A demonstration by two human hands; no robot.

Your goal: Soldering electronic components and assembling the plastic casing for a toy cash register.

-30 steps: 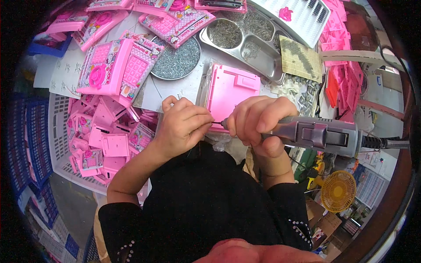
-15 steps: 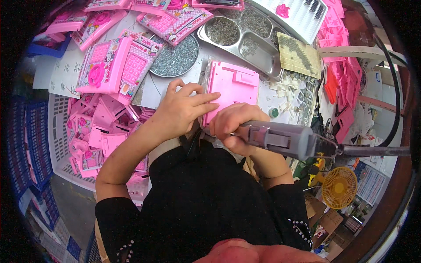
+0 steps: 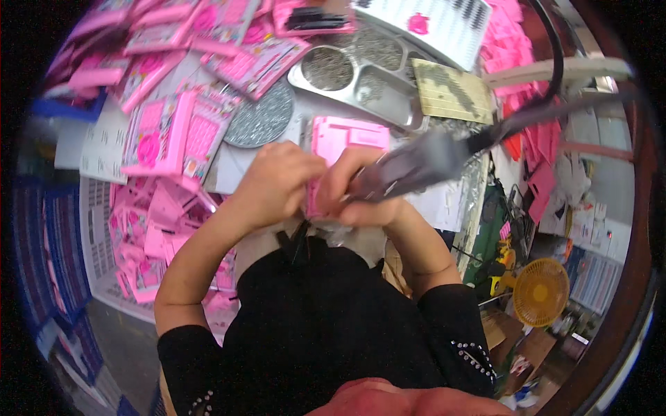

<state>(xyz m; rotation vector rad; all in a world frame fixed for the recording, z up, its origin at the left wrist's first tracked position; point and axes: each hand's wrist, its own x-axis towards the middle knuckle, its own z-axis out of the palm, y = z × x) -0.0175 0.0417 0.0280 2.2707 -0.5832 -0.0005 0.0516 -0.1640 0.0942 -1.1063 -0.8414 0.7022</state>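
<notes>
Hands: left hand grip closed on pink plastic part, right hand wrapped round blurred power screwdriver; bit may slip into nearby fingers.

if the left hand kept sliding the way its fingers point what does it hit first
The left hand points toward the person's right, so it would first meet the pink plastic panel it already touches, then the right hand gripping the grey power screwdriver. Depth is hard to judge.

A flat pink plastic panel with moulded raised rectangles stood tilted on its lower edge at the front of the bench. A grey, blurred power screwdriver slanted across its right side, nose down at its lower edge.
</notes>
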